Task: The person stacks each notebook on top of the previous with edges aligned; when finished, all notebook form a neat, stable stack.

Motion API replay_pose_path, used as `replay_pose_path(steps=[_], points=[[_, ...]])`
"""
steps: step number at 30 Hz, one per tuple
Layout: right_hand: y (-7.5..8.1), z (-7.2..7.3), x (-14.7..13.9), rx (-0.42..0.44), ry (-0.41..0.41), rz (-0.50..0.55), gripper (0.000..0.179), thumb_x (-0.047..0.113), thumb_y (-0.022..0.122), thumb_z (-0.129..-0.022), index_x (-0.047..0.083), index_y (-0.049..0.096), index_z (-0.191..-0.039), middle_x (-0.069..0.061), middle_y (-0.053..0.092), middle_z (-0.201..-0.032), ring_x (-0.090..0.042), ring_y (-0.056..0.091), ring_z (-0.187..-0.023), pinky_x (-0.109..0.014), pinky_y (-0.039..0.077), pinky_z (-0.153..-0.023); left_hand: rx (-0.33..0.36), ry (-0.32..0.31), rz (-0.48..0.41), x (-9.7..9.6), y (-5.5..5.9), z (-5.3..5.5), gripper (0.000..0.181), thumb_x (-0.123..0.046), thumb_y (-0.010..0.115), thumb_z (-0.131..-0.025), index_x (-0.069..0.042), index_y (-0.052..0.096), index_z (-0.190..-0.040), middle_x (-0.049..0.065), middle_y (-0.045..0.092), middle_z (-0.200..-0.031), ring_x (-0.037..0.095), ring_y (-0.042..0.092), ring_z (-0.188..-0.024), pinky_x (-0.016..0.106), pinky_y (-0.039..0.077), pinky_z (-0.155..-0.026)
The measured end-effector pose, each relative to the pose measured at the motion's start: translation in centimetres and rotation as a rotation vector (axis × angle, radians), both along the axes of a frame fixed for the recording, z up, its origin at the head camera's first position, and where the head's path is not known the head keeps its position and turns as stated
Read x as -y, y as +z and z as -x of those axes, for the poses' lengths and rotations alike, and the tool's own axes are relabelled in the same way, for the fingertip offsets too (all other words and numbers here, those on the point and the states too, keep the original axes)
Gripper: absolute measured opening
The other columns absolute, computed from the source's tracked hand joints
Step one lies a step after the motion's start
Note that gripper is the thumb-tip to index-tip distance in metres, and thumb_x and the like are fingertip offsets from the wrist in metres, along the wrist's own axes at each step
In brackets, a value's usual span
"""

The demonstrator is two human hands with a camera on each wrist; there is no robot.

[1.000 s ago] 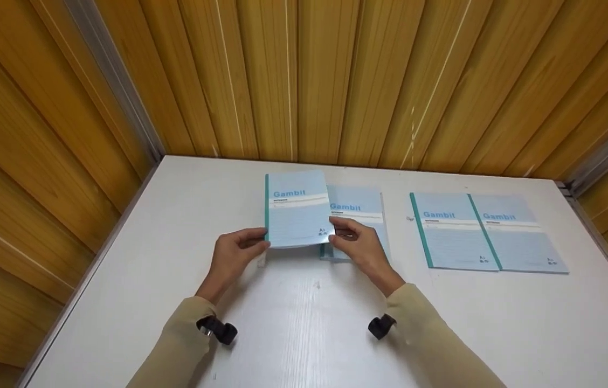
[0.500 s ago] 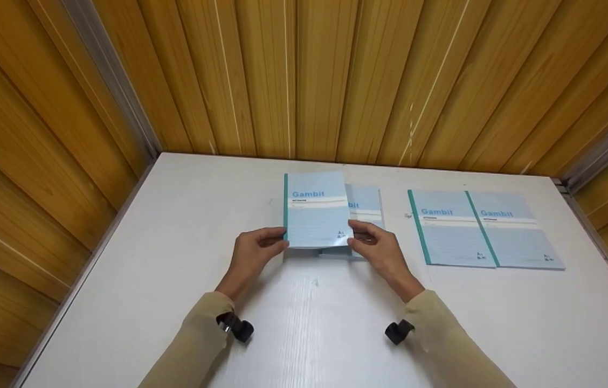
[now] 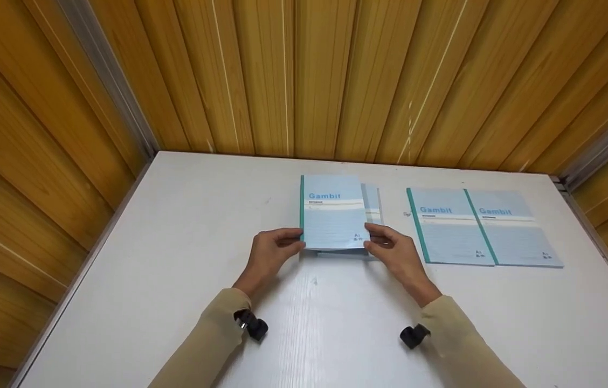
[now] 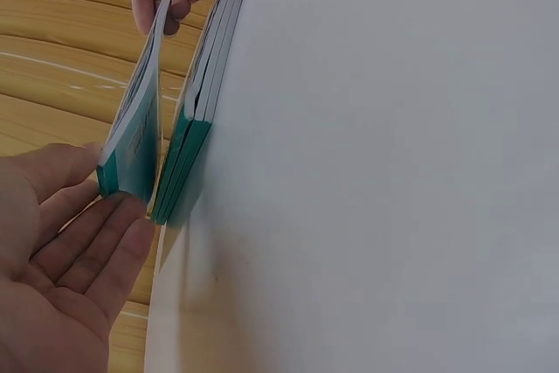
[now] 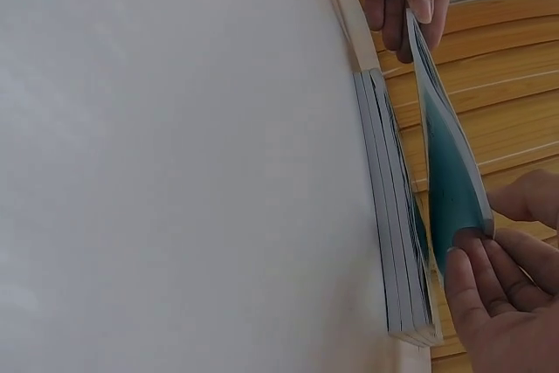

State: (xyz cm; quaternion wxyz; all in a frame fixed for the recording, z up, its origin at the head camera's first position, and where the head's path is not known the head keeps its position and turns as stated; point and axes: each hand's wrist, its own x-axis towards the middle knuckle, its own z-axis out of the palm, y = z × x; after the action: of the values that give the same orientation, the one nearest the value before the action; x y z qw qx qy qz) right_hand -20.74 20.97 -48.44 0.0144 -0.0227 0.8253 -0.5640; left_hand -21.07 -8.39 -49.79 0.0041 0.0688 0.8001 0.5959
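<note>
Both hands hold one light-blue "Gambit" notebook (image 3: 333,215) with a green spine, at its near corners. My left hand (image 3: 271,253) pinches the spine side between thumb and fingers; my right hand (image 3: 398,256) pinches the opposite edge. In the left wrist view the notebook (image 4: 131,141) is raised above a small stack of like notebooks (image 4: 196,102), a gap showing between them. The right wrist view has the notebook's underside (image 5: 444,172) sagging slightly over the stack (image 5: 393,216). From the head view, the held notebook covers most of that stack.
Two more blue notebook covers (image 3: 449,231) (image 3: 517,231) lie side by side on the right of the white table (image 3: 185,226). Yellow wood-look panels (image 3: 315,81) rise behind the table. Black devices (image 3: 253,325) are strapped to both wrists.
Both hands have carried the notebook rightward, from left of the stack to over most of it. The grip stays the same, and the two notebooks at right stay put.
</note>
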Motion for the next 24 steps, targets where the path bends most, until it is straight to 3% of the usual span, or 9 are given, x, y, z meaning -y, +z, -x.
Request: replay_pose_path(steps=[6, 17, 24], points=[[0.1, -0.2, -1.0, 0.002, -0.006, -0.005, 0.045, 0.009, 0.075, -0.100, 0.000, 0.065, -0.143, -0.018, 0.065, -0.139, -0.031, 0.061, -0.124, -0.016, 0.054, -0.090, 0.002, -0.025, 0.002, -1.0, -0.1, 0.2, 0.029, -0.006, 0.081, -0.095, -0.002, 0.078, -0.123, 0.009, 0.078, -0.115, 0.020, 0.074, -0.105, 0.030, 0.060, -0.091], [-0.4, -0.6, -2.3, 0.014, -0.024, -0.088, 0.047, 0.011, 0.073, -0.101, 0.003, 0.063, -0.146, -0.015, 0.065, -0.140, -0.028, 0.060, -0.124, -0.016, 0.052, -0.092, 0.008, -0.015, 0.028, -2.7, -0.4, 0.2, 0.029, -0.005, 0.080, -0.096, -0.004, 0.078, -0.124, 0.007, 0.077, -0.119, 0.016, 0.074, -0.107, 0.029, 0.059, -0.094], [-0.6, -0.8, -2.9, -0.023, -0.028, -0.110, 0.043, 0.009, 0.074, -0.101, -0.001, 0.065, -0.142, -0.018, 0.067, -0.137, -0.030, 0.062, -0.122, -0.016, 0.052, -0.092, -0.043, -0.024, 0.057, -3.5, -0.7, 0.1, 0.028, -0.004, 0.080, -0.095, -0.002, 0.078, -0.123, 0.010, 0.077, -0.118, 0.018, 0.075, -0.106, 0.031, 0.059, -0.093]])
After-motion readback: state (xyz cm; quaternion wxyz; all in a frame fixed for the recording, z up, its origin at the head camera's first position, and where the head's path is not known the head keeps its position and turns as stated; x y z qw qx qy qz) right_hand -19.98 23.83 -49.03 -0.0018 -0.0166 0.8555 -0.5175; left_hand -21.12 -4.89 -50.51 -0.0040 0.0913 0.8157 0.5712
